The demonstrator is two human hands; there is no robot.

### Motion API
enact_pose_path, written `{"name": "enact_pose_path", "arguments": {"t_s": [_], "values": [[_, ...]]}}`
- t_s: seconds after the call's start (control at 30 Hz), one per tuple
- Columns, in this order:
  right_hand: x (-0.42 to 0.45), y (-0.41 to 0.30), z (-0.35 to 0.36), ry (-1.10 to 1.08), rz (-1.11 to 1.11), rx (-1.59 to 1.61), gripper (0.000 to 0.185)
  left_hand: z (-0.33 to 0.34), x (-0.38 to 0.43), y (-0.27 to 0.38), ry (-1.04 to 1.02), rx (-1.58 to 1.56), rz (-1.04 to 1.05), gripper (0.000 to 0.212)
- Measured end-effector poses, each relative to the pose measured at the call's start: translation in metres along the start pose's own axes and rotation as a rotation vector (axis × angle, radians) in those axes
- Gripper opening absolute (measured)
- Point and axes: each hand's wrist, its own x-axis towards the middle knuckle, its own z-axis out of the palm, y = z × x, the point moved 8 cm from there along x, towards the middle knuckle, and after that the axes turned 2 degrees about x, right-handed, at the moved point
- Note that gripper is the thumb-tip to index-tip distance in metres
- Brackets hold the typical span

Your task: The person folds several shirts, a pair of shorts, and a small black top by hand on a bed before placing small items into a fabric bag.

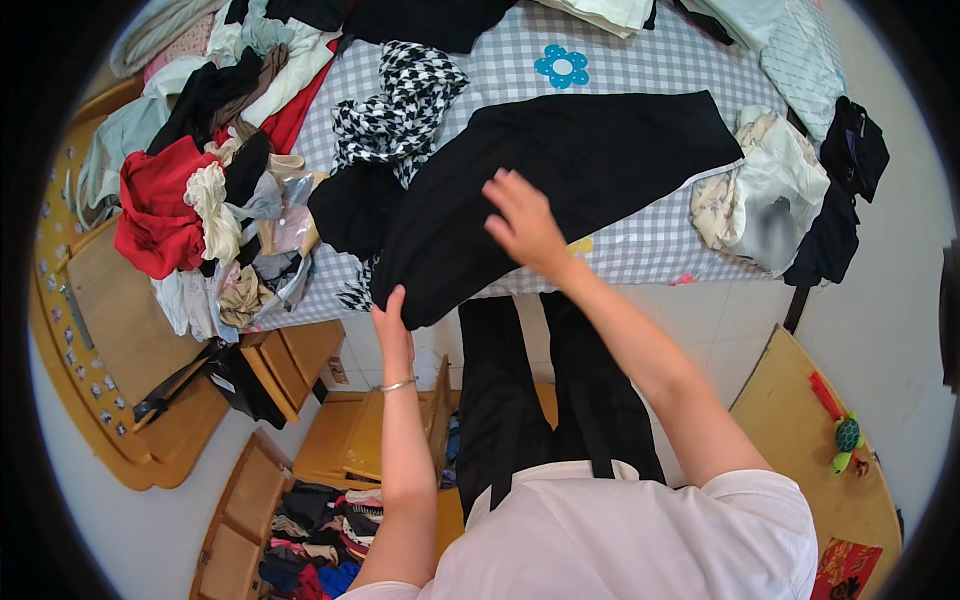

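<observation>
A long black garment [600, 139], perhaps folded trousers, lies across the checked bedsheet [652, 60]. With its fingers on top, my left hand [392, 319] grips the garment's rounded near-left end at the bed's edge. My right hand [529, 221] is over the garment's middle, fingers spread and slightly blurred; whether it touches the cloth I cannot tell. Left of the garment a smaller black cloth [358, 206] lies against it. Beyond that sits a crumpled black-and-white houndstooth cloth [401, 105].
Mixed clothes, including a red garment [161, 206], are heaped at the left. A whitish bundle [772, 191] sits at the right edge, beside dark cloth [855, 150]. Below left, an open wooden drawer holds clothes [322, 536]. A wooden board [810, 420] with a toy turtle [847, 435] stands right.
</observation>
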Motion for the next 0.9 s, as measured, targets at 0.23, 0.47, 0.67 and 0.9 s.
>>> {"name": "enact_pose_path", "arguments": {"t_s": [0.23,0.47,0.67,0.9], "values": [[-0.046,-0.045,0.058,-0.081,0.153,0.468,0.040,0.099,-0.076,0.068,-0.253,0.312,0.213,0.056],[-0.088,-0.020,0.031,-0.009,1.056,2.156,0.078,0.235,-0.111,0.068,-0.193,0.156,0.248,0.054],[-0.120,0.115,-0.112,0.676,0.937,1.781,0.088,0.374,-0.121,0.005,-0.746,0.248,0.150,0.074],[-0.170,0.184,-0.140,0.796,1.257,0.930,0.072,0.200,-0.001,-0.098,0.146,0.401,0.013,0.074]]}}
